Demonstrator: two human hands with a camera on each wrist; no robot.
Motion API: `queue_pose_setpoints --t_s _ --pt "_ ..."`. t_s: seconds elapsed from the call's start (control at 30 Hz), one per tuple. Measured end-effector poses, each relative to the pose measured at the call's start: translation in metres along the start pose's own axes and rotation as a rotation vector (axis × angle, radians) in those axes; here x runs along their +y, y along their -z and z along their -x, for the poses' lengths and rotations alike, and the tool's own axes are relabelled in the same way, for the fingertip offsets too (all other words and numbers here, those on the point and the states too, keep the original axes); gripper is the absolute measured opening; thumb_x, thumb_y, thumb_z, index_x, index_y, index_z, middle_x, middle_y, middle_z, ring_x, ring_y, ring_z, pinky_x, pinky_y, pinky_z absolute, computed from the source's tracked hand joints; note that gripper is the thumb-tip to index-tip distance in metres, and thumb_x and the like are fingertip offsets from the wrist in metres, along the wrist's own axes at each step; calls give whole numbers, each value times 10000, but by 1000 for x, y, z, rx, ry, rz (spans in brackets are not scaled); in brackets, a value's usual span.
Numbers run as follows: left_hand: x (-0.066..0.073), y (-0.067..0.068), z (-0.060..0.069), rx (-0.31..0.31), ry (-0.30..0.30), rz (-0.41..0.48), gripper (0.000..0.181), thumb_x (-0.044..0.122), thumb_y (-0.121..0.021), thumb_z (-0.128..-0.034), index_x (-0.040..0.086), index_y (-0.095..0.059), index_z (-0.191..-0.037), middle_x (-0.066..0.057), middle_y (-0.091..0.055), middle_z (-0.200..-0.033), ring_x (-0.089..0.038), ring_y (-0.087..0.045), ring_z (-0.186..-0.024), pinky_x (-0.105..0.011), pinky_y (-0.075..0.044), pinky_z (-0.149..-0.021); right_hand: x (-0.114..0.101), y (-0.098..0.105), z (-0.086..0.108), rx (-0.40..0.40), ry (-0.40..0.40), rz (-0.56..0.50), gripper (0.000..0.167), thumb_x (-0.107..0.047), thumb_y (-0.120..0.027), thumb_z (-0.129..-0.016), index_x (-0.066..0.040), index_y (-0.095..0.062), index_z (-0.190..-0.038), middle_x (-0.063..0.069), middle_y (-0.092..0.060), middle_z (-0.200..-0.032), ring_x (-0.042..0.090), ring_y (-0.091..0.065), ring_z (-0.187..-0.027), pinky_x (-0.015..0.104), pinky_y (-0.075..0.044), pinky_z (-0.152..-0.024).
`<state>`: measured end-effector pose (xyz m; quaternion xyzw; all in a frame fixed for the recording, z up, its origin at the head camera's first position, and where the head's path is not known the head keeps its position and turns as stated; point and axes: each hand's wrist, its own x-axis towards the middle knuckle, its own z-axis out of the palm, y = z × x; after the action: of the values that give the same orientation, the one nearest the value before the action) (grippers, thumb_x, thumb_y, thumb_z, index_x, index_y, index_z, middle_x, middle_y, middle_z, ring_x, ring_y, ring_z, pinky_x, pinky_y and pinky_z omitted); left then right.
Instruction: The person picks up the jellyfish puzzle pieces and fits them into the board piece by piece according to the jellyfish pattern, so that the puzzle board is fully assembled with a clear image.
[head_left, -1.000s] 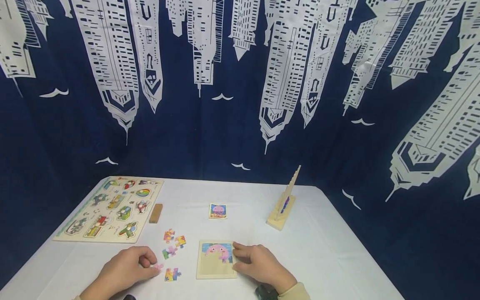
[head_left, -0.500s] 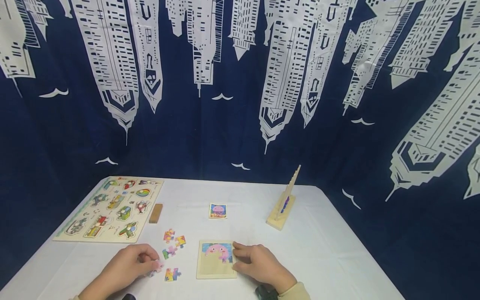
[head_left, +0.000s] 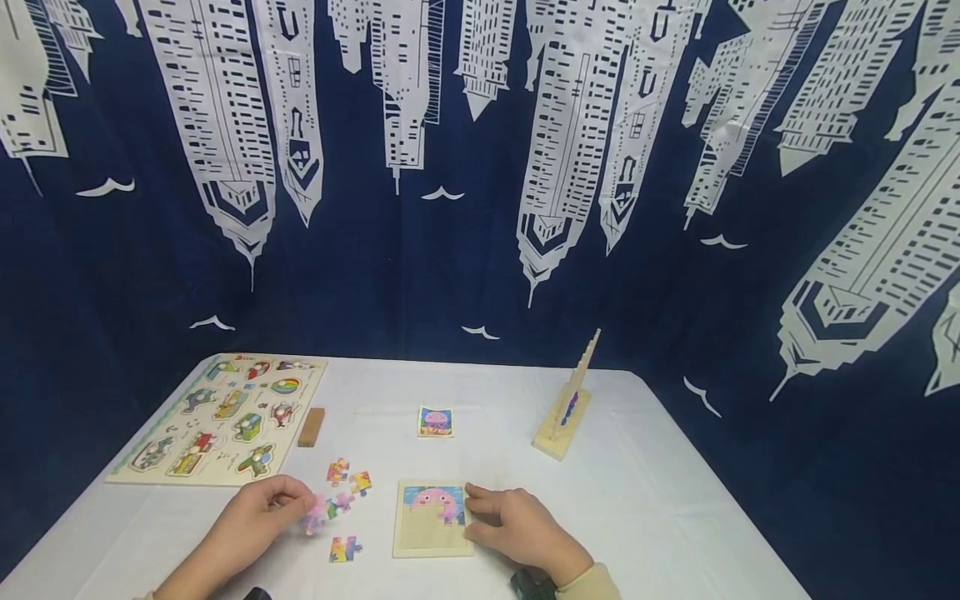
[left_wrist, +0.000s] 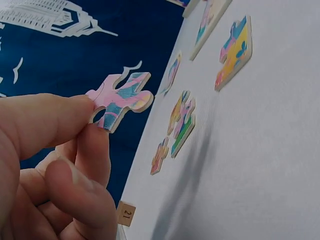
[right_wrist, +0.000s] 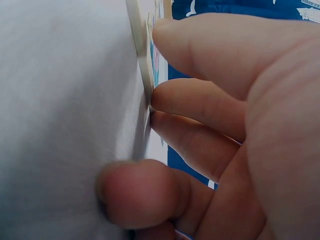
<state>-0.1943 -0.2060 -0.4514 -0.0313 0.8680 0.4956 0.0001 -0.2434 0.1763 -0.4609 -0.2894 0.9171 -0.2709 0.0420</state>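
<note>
My left hand (head_left: 262, 512) pinches a pink and blue jigsaw piece (left_wrist: 120, 100) between thumb and fingertips, raised above the table. Right of it in the head view lie several loose pieces, among them a yellow one (head_left: 343, 549), an orange one (head_left: 338, 471) and a green and pink one (head_left: 340, 504). My right hand (head_left: 517, 525) rests against the right edge of a square wooden puzzle tray (head_left: 420, 540), touching it with fingertips and thumb. Joined pieces showing a pink character (head_left: 437, 498) fill the tray's upper part; bare wood shows below.
A small picture card (head_left: 436, 422) lies behind the tray. At back left is a large wooden vehicle board (head_left: 225, 417), with a brown wooden block (head_left: 311, 427) beside it. A wooden stand (head_left: 566, 417) stands at back right on the white table (head_left: 675, 517).
My left hand has lifted the pink and blue jigsaw piece from the table and moved it slightly up and away. The right hand and the tray have stayed put.
</note>
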Motion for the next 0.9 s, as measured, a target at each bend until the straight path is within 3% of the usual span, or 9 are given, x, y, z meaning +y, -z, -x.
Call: queue_pose_setpoints --t_s 0.17,0.3,0.4,0.57,0.73,0.9 --pt "2 -9 -2 -11 18 25 170 257 -734 -947 90 -723 -976 -31 -617 -794 -148 -483 -671 -267 -421 -574 0 3 0 -5 -18 11 430 -402 -738 -930 -139 -737 -1270 -15 -621 -1437 267 -594 -1330 489 -488 -1072" --pt "5 -19 -2 -41 -18 60 192 276 -752 -932 88 -719 -948 -25 -597 -755 -130 -482 -660 -263 -423 -577 -1 5 2 -10 -28 2 434 -403 -742 -925 -137 -737 -1268 -17 -622 -1437 275 -590 -1335 502 -480 -1077" --pt "11 -28 -2 -101 -79 93 237 315 -751 -936 81 -710 -942 -4 -572 -721 -100 -476 -638 -247 -424 -571 -1 4 3 -9 -26 -2 435 -403 -748 -921 -136 -739 -1264 -17 -626 -1433 285 -591 -1333 521 -477 -1073" --pt "34 -43 -6 -194 -215 78 276 373 -737 -947 100 -701 -927 26 -582 -706 -66 -476 -581 -231 -443 -542 -1 5 4 1 -17 14 433 -395 -747 -920 -138 -737 -1267 -17 -627 -1431 283 -600 -1321 516 -487 -1064" --pt "52 -67 -13 -184 -278 37 238 365 -763 -925 134 -714 -890 27 -645 -734 -77 -497 -569 -247 -450 -514 0 4 2 3 0 9 429 -374 -751 -918 -129 -733 -1269 -3 -627 -1431 288 -603 -1315 495 -496 -1060" --pt "61 -93 -24 -167 -279 5 187 326 -776 -909 157 -723 -850 22 -633 -635 -84 -483 -548 -233 -406 -491 1 1 0 3 13 11 425 -382 -748 -920 -137 -734 -1267 -1 -627 -1427 282 -608 -1307 488 -503 -1054"
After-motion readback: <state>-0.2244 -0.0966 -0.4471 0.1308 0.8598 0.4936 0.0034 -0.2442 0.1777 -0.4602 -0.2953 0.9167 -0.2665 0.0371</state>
